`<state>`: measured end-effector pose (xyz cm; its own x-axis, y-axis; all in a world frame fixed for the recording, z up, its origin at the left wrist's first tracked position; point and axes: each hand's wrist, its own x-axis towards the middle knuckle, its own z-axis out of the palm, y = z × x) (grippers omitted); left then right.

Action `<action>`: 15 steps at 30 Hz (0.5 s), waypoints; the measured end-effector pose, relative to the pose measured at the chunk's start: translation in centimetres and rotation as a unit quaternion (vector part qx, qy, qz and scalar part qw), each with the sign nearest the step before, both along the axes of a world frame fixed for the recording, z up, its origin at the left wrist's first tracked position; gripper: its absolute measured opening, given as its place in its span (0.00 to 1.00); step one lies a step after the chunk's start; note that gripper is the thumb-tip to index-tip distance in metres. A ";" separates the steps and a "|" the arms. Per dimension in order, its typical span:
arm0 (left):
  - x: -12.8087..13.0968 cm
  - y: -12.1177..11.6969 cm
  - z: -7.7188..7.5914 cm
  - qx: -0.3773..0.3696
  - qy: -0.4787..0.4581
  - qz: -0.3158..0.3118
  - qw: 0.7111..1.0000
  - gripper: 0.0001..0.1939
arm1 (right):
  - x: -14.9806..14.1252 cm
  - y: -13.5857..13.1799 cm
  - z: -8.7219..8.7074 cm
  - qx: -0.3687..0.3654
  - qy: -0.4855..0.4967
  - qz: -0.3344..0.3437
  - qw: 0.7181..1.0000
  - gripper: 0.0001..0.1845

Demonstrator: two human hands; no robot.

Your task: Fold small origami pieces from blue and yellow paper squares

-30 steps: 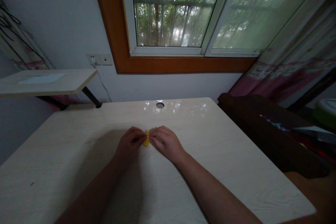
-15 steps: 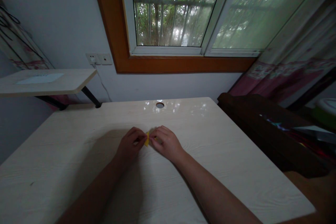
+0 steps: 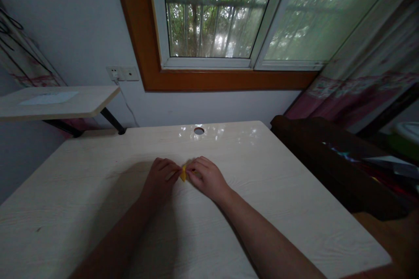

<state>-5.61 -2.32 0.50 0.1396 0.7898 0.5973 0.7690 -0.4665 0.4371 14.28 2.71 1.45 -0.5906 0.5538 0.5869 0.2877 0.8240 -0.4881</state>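
Observation:
A small yellow piece, perhaps folded paper, is pinched between my two hands just above or on the pale wooden desk. My left hand closes thumb and fingertips on its left side. On the right side, my right hand grips it between thumb and forefinger, the other fingers curled. Most of the yellow piece is hidden behind the fingers, so its full shape cannot be made out.
A raised shelf on black legs holds a paper sheet at the left. Behind the desk are a cable hole, a wall socket and a barred window. A dark wooden piece of furniture stands to the right.
My left fingers have shifted slightly left and straightened a little against the yellow piece. My right hand has hardly moved and keeps its pinch.

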 end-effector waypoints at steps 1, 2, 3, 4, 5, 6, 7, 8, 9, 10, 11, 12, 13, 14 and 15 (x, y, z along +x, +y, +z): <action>0.1 -0.1 0.1 -0.003 -0.003 -0.003 1.000 0.02 | 0.0 0.0 0.1 -0.003 0.004 0.001 1.000 0.04; 0.2 -0.2 0.1 -0.009 -0.010 -0.006 1.000 0.02 | 0.0 0.0 0.1 -0.008 0.007 0.003 1.000 0.04; 0.3 -0.3 0.2 -0.017 -0.020 -0.007 1.000 0.03 | 0.0 -0.1 0.1 -0.014 0.011 0.005 1.000 0.04; 0.4 -0.4 0.3 -0.028 -0.033 -0.008 0.999 0.03 | -0.1 -0.1 0.2 -0.022 0.016 0.008 1.000 0.04; 0.6 -0.5 0.4 -0.039 -0.045 -0.006 0.998 0.03 | -0.1 -0.1 0.2 -0.032 0.022 0.013 0.999 0.04; 0.7 -0.6 0.6 -0.051 -0.057 -0.004 0.997 0.04 | -0.1 -0.2 0.2 -0.041 0.029 0.018 0.999 0.04; 0.8 -0.7 0.7 -0.062 -0.066 -0.003 0.996 0.04 | -0.2 -0.2 0.1 -0.050 0.036 0.023 0.998 0.04; 0.9 -0.7 0.8 -0.070 -0.075 -0.001 0.995 0.05 | -0.2 -0.2 0.1 -0.057 0.043 0.027 0.997 0.05; 0.9 -0.8 0.9 -0.076 -0.083 0.000 0.994 0.05 | -0.2 -0.2 0.1 -0.061 0.049 0.030 0.996 0.05; 0.9 -0.8 1.0 -0.079 -0.091 0.001 0.993 0.05 | -0.2 -0.2 0.1 -0.064 0.053 0.032 0.996 0.05; 1.0 -0.8 1.0 -0.079 -0.098 0.000 0.992 0.05 | -0.2 -0.2 0.1 -0.066 0.056 0.033 0.996 0.05; 1.0 -0.8 1.0 -0.078 -0.104 -0.001 0.992 0.05 | -0.3 -0.2 0.0 -0.066 0.058 0.033 0.996 0.05; 0.9 -0.8 1.0 -0.076 -0.108 -0.001 0.991 0.05 | -0.3 -0.2 0.0 -0.066 0.059 0.032 0.996 0.05; 0.9 -0.8 0.9 -0.074 -0.110 -0.002 0.991 0.06 | -0.3 -0.2 0.0 -0.065 0.060 0.031 0.996 0.05; 0.9 -0.7 0.8 -0.074 -0.112 -0.003 0.991 0.06 | -0.3 -0.1 -0.1 -0.064 0.061 0.029 0.996 0.04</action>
